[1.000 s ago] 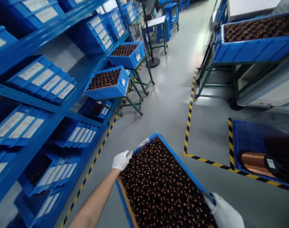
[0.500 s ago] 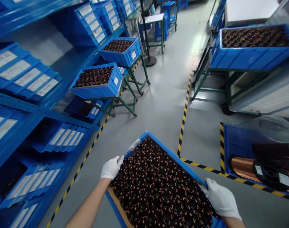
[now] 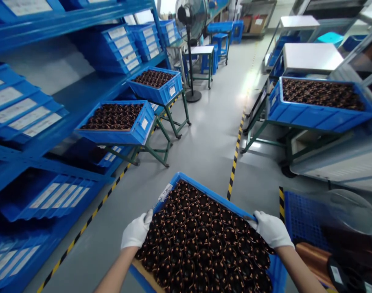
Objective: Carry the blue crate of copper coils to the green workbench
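Note:
A blue plastic crate is held out in front of me at the bottom of the view, turned at an angle. Rows of round black parts with copper-coloured ends fill it nearly to the rim. My left hand, in a white glove, grips the crate's left side near a white label. On the right side, my right hand, gloved the same way, is closed round the rim. The fingers of both hands are partly hidden behind the crate wall.
Two similar filled crates stand on green stands along the left shelving. Another filled crate is on a stand at right. A fan stands ahead. Copper wire spools lie low right. Striped tape edges the walkway.
The view has tilted up, so the room sits lower and more of the far end shows. The held crate has shifted slightly left in view, with both hands still on it.

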### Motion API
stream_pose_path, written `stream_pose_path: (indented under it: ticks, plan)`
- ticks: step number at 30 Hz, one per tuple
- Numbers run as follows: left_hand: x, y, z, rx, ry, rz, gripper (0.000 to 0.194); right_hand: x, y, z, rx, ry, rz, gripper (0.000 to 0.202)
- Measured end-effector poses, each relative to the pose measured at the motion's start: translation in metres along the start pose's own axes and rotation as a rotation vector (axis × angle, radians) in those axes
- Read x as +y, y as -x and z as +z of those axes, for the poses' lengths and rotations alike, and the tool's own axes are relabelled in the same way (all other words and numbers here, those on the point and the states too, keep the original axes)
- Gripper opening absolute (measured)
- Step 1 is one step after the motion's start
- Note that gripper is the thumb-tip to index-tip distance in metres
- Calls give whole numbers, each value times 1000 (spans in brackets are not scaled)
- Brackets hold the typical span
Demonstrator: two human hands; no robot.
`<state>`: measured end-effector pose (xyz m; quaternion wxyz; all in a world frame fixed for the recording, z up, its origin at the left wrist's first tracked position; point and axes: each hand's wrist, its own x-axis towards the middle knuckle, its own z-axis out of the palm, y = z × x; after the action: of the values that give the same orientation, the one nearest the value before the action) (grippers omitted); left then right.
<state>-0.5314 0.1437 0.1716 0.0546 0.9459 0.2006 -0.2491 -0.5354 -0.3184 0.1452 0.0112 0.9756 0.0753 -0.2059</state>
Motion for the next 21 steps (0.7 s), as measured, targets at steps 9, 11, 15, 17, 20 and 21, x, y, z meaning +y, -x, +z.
stream_pose_path:
  ticks: [9, 11, 15, 17, 20, 21]
  plan:
    - [76, -61, -48, -62, 34, -67, 57, 49, -99, -59, -25, 7, -44, 24]
    - [91, -78, -58, -77, 47, -78, 57, 58, -123, -71, -19, 15, -65, 22]
    - [122, -111, -78, -99, 62, -138, 60, 79, -175, -97, -4, 29, -110, 20]
    - [138, -129, -90, -97, 66, -177, 62, 90, -204, -111, 3, 37, -125, 22]
    - [163, -158, -107, -93, 64, -228, 64, 106, -249, -132, 8, 43, -139, 27]
    - [171, -169, -112, -86, 63, -238, 64, 111, -264, -140, 9, 44, -139, 28]
